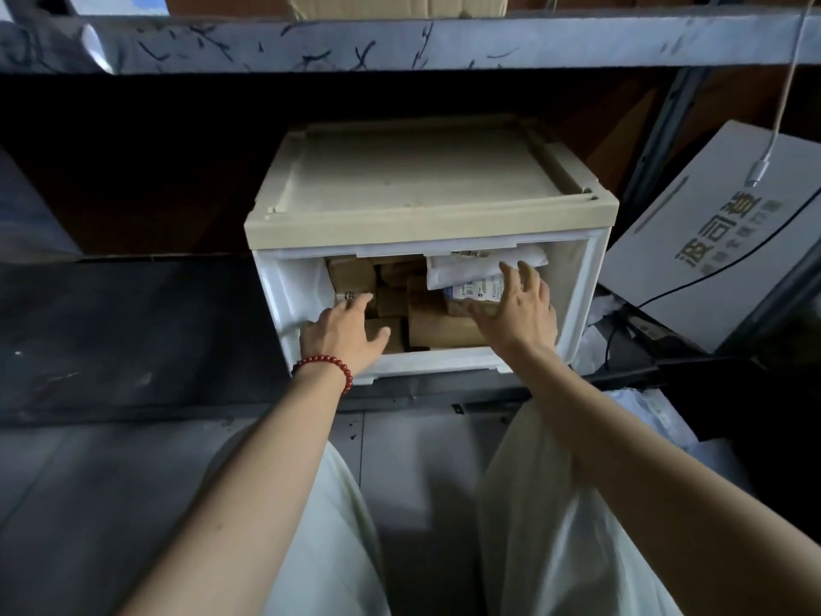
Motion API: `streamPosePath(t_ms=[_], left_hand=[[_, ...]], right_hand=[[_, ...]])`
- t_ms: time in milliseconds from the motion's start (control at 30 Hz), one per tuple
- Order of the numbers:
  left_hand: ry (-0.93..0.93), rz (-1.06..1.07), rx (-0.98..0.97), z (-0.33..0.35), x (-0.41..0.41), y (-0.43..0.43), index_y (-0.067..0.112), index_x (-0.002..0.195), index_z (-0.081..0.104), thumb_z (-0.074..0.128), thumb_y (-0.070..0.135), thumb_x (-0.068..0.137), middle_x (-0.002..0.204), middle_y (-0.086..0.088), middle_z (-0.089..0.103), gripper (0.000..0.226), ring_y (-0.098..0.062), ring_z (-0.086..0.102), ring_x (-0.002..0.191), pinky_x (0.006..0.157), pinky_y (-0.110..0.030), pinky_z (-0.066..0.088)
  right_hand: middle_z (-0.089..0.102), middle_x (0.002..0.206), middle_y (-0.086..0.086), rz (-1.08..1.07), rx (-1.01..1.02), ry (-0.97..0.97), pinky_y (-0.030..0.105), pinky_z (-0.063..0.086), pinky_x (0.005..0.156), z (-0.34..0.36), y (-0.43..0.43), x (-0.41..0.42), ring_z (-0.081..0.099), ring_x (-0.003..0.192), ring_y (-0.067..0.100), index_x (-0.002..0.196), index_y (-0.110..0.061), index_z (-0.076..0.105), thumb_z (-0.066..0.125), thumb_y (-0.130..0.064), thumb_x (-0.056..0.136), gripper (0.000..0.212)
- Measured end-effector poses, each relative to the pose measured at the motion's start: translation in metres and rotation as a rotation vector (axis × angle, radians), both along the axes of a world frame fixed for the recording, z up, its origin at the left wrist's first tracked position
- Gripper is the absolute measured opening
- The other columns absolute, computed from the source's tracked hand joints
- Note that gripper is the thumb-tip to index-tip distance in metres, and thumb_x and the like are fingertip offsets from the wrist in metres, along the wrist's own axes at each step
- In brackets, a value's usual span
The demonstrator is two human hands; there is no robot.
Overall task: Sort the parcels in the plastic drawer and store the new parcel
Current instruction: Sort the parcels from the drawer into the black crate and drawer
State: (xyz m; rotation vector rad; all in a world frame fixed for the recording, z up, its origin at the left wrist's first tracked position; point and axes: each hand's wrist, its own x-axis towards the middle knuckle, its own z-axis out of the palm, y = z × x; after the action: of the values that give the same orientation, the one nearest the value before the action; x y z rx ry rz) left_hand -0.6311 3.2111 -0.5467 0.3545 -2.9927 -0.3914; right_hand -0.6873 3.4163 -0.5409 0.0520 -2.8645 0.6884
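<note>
Plastic drawer unit (586,295), beige top and white frame, sits on a dark low shelf under a scuffed metal beam (400,42). Its front is open.

Inside, brown cardboard parcels (351,271) are packed close together on the left and in the middle, with one long brown parcel (444,329) lying at the front. White poly mailers (471,264) are piled at upper right, over a flat packet with a printed label (477,289).

Left hand (344,333), red bead bracelet (326,366) at the wrist, reaches in low left. Its fingers are straight and lie on a small brown box, gripping nothing.

Right hand (517,304) has its fingers spread and loose. The fingertips touch the mailers and the thumb lies by the long parcel. It is not holding anything.

Right of the unit a grey carton with printed characters (711,242) leans tilted, and a white cable plug (755,175) dangles before it.
</note>
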Motion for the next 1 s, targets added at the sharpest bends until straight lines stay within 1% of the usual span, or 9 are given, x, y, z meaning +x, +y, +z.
streamPosePath(t_ms=[233, 333, 467, 533, 633, 733, 800, 933, 1000], left_hand=[[0.046, -0.044, 0.162, -0.017, -0.05, 0.018, 0.03, 0.148, 0.028, 0.049, 0.044, 0.094, 0.147, -0.009, 0.04, 0.06, -0.03, 0.039, 0.134, 0.103, -0.045, 0.04], [0.071, -0.081, 0.304, -0.024, -0.067, 0.029, 0.028, 0.15, 0.026, 0.052, 0.04, 0.095, 0.149, -0.015, 0.037, 0.062, -0.033, 0.032, 0.138, 0.105, -0.042, 0.035], [0.096, -0.122, 0.283, -0.03, -0.086, 0.043, 0.027, 0.15, 0.025, 0.053, 0.04, 0.095, 0.142, -0.017, 0.043, 0.063, -0.033, 0.045, 0.128, 0.097, -0.038, 0.041], [0.108, -0.119, 0.221, -0.036, -0.098, 0.047, 0.026, 0.148, 0.027, 0.053, 0.044, 0.093, 0.138, -0.014, 0.047, 0.064, -0.033, 0.048, 0.124, 0.1, -0.043, 0.042], [0.149, -0.089, 0.297, -0.038, -0.114, 0.053, 0.013, 0.138, 0.041, 0.052, 0.047, 0.092, 0.131, -0.014, 0.052, 0.058, -0.032, 0.049, 0.122, 0.101, -0.044, 0.04], [0.136, -0.059, 0.293, -0.033, -0.129, 0.06, 0.011, 0.108, 0.056, 0.046, 0.054, 0.093, 0.101, -0.008, 0.062, 0.047, -0.026, 0.061, 0.098, 0.073, -0.03, 0.046], [0.15, -0.048, 0.337, -0.032, -0.134, 0.062, 0.017, 0.083, 0.051, 0.047, 0.058, 0.092, 0.073, 0.0, 0.055, 0.042, -0.023, 0.061, 0.076, 0.057, -0.025, 0.041], [0.173, 0.035, 0.589, -0.037, -0.144, 0.066, 0.009, 0.066, 0.05, 0.059, 0.056, 0.086, 0.058, 0.006, 0.046, 0.052, -0.009, 0.047, 0.053, 0.037, -0.01, 0.027], [0.178, 0.053, 0.682, -0.038, -0.147, 0.068, 0.015, 0.054, 0.044, 0.066, 0.055, 0.081, 0.05, 0.007, 0.042, 0.053, -0.005, 0.039, 0.045, 0.037, -0.009, 0.024]], right_hand=[[0.009, 0.158, 0.009, -0.077, -0.026, 0.076, 0.042, 0.037, 0.108, -0.013, 0.017, -0.031, 0.021, 0.142, 0.028, 0.149, -0.024, 0.023, 0.057, -0.053, 0.088, 0.075], [0.009, 0.158, 0.011, -0.093, -0.079, 0.091, 0.04, 0.032, 0.111, -0.016, 0.018, -0.039, 0.017, 0.144, 0.028, 0.151, -0.023, 0.02, 0.058, -0.052, 0.089, 0.078], [0.015, 0.156, 0.011, -0.097, -0.182, 0.118, 0.037, 0.028, 0.111, -0.02, 0.015, -0.049, 0.02, 0.142, 0.027, 0.151, -0.021, 0.02, 0.061, -0.047, 0.089, 0.079], [0.023, 0.152, 0.011, -0.132, -0.271, 0.165, 0.034, 0.028, 0.109, -0.023, 0.015, -0.057, 0.026, 0.139, 0.027, 0.149, -0.017, 0.025, 0.063, -0.042, 0.088, 0.076], [0.031, 0.148, 0.013, -0.177, -0.37, 0.191, 0.032, 0.028, 0.107, -0.027, 0.015, -0.068, 0.033, 0.135, 0.028, 0.147, -0.011, 0.028, 0.064, -0.04, 0.089, 0.074], [0.034, 0.146, 0.016, -0.173, -0.411, 0.184, 0.029, 0.029, 0.105, -0.03, 0.012, -0.075, 0.038, 0.131, 0.03, 0.145, -0.007, 0.03, 0.064, -0.039, 0.09, 0.072], [0.038, 0.14, 0.017, -0.169, -0.455, 0.205, 0.02, 0.028, 0.096, -0.031, 0.009, -0.077, 0.042, 0.125, 0.03, 0.139, -0.004, 0.036, 0.065, -0.035, 0.089, 0.066], [0.044, 0.128, 0.019, -0.193, -0.547, 0.198, 0.009, 0.022, 0.081, -0.033, 0.005, -0.079, 0.045, 0.114, 0.029, 0.126, 0.002, 0.041, 0.068, -0.031, 0.088, 0.057], [0.046, 0.123, 0.019, -0.202, -0.559, 0.165, 0.01, 0.023, 0.078, -0.036, 0.005, -0.08, 0.046, 0.106, 0.026, 0.12, 0.003, 0.042, 0.071, -0.03, 0.086, 0.056]])
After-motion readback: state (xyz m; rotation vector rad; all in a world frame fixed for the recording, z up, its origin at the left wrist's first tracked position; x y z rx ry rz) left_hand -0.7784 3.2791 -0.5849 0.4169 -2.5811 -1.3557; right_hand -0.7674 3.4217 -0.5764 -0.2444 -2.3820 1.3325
